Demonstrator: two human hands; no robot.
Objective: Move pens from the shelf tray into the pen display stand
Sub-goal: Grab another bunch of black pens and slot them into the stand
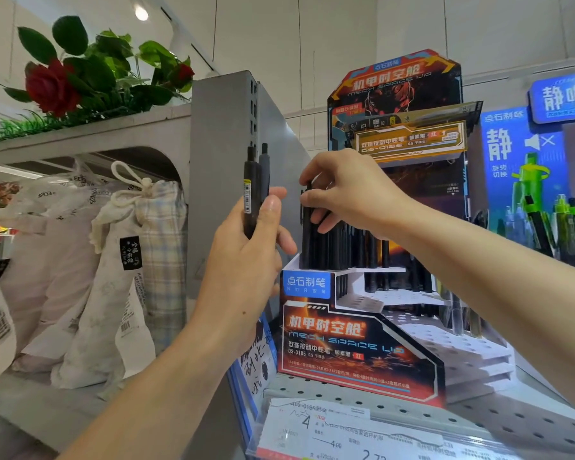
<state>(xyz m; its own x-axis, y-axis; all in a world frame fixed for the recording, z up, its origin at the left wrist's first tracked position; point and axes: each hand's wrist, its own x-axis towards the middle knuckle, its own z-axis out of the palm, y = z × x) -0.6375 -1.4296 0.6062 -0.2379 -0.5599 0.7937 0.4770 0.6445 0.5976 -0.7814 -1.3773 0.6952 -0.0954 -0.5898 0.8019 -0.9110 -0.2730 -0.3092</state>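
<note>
Head view, left grip clutching two pens, right grip pinching one stand pen.

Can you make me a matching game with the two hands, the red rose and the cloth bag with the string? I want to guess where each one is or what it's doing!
Things:
1. left hand
2. right hand
3. red rose
4. cloth bag

Places or states:
A. on top of the grey shelf
B. leaning on the shelf to the left, tied shut
C. holds black pens upright
D. pinches a pen at the display stand's top row

Pairs: 1-C, 2-D, 3-A, 4-B
</note>
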